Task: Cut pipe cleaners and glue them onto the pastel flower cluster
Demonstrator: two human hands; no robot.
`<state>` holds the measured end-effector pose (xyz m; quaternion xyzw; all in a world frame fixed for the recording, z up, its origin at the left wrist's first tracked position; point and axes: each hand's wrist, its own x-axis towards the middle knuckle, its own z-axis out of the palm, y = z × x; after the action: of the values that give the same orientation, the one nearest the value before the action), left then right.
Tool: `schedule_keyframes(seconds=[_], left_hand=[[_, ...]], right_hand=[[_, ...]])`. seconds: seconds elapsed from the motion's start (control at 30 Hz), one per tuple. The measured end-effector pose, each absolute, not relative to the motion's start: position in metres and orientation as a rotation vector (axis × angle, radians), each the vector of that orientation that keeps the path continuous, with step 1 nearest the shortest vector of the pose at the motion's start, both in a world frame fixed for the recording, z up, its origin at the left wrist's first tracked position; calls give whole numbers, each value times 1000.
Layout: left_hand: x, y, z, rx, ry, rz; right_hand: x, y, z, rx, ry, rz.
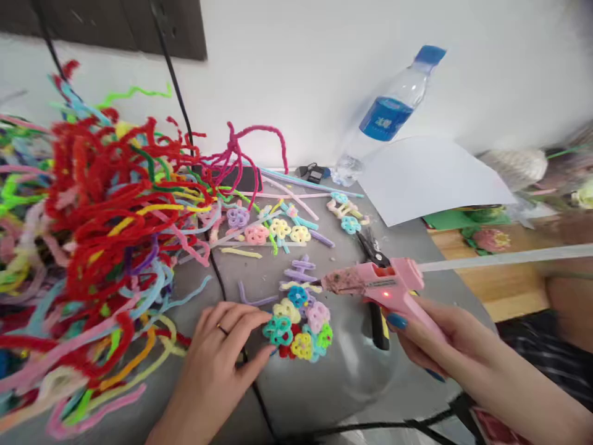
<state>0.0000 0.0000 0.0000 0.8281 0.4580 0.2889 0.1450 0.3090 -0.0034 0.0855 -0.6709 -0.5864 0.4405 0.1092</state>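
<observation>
My right hand (pixel 435 340) grips a pink hot glue gun (pixel 393 287) by its handle; a small red light glows on its side. The gun's nozzle points left, close above a cluster of pipe-cleaner flowers (pixel 301 343) lying on the grey table. Thumb and forefinger of my left hand (pixel 227 346) pinch the cluster's left edge, by a teal flower (pixel 278 330). Lilac pipe-cleaner pieces (pixel 300 270) lie flat just behind the cluster. Black-handled pliers (pixel 380 324) rest partly hidden beneath the glue gun.
A big tangle of coloured pipe cleaners (pixel 115 216) fills the left side. Several loose pipe-cleaner flowers (pixel 280 228) lie farther back. A water bottle (pixel 393 111) leans against the wall near a white paper sheet (pixel 430 179). A black cable (pixel 215 272) crosses the table.
</observation>
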Motion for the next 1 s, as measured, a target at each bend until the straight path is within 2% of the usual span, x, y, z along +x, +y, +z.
schedule_keyframes(seconds=[1.0], left_hand=[[-1,-1,-2,2337,1303,855]], right_hand=[[307,-12,90,-1979,-1676,1243]])
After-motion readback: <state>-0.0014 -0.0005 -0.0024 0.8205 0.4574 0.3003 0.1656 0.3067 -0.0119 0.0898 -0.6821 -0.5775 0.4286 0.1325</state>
